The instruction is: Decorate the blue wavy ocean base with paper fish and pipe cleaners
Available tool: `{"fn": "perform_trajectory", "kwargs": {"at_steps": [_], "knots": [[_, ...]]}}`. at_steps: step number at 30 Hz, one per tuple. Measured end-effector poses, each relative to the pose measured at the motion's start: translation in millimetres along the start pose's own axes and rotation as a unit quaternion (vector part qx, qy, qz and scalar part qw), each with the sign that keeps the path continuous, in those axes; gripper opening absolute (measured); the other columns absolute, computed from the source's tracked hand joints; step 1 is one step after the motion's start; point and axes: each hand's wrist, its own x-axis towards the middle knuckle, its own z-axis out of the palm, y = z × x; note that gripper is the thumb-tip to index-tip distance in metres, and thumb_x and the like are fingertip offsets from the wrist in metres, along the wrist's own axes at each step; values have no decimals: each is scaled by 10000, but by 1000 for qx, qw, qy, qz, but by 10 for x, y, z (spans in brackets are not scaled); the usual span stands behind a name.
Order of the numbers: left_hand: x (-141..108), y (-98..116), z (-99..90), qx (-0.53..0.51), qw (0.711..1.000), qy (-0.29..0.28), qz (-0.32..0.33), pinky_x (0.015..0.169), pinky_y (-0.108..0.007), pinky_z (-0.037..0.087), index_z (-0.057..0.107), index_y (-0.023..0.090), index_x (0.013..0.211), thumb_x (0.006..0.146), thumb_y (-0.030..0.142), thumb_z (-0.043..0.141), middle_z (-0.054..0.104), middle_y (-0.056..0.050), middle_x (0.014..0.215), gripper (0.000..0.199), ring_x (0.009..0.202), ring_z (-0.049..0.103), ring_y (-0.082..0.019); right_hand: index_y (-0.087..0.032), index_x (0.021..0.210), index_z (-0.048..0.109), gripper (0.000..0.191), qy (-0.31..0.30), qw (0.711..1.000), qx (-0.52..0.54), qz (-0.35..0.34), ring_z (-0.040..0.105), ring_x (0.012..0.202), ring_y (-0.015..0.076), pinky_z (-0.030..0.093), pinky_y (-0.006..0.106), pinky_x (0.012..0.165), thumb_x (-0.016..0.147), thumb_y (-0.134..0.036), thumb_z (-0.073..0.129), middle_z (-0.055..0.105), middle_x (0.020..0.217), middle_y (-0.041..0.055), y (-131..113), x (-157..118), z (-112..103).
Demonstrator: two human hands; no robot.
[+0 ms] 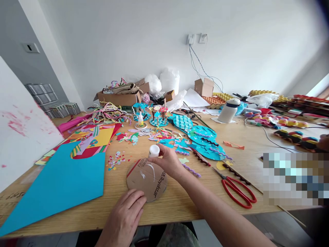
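A round piece of brown cardboard (147, 183) with printed letters and a red stripe lies near the table's front edge. White streaks of glue mark its upper part. My right hand (167, 159) grips a small white glue bottle (154, 151), tilted over the disc's upper edge. Flat beside the disc's lower left rim, my left hand (128, 209) touches the cardboard with its fingertips and holds nothing.
Blue card (74, 181) covers the left side. Red-handled scissors (239, 192) and a thin stick (257, 188) lie at the right. Behind the disc are paper scraps (133, 137), blue decorated discs (203, 134) and a white bottle (228, 111).
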Motion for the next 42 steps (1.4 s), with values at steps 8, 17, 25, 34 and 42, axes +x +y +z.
{"fn": "perform_trajectory", "kwargs": {"at_steps": [8, 17, 25, 34, 42], "knots": [[-11, -70, -101, -1, 1000, 12, -15, 734, -240, 549, 639, 229, 935, 899, 176, 353, 649, -29, 886, 294, 831, 623, -142, -189, 670, 517, 264, -75, 992, 93, 28, 473, 592, 109, 341, 207, 528, 594, -317, 735, 525, 611, -52, -254, -233, 60], [-82, -145, -162, 9, 999, 9, -31, 733, -262, 549, 640, 213, 941, 892, 169, 358, 654, -40, 905, 289, 829, 627, -149, -187, 616, 515, 264, -101, 991, 87, 23, 444, 590, 107, 318, 207, 535, 595, -338, 732, 510, 591, -56, -354, -304, 33], [-97, -150, -150, 27, 999, 8, -38, 742, -280, 551, 638, 206, 931, 900, 184, 350, 654, -43, 917, 291, 840, 629, -153, -188, 613, 532, 243, -98, 987, 126, 22, 431, 585, 107, 316, 205, 528, 569, -295, 746, 493, 592, -56, -302, -353, 125], [-103, -149, -150, 19, 999, -3, -38, 742, -264, 541, 634, 217, 951, 912, 200, 329, 642, -45, 921, 308, 841, 621, -148, -184, 614, 521, 225, -56, 995, 84, 26, 426, 589, 106, 314, 210, 545, 589, -272, 727, 488, 579, -58, -227, -330, -93], [-94, -134, -179, 19, 1000, 13, -16, 739, -233, 530, 640, 188, 925, 918, 194, 323, 638, -58, 896, 317, 842, 617, -140, -184, 657, 514, 269, -104, 976, 185, 52, 439, 605, 112, 341, 216, 558, 576, -321, 732, 493, 613, -48, -246, -392, -78]]}}
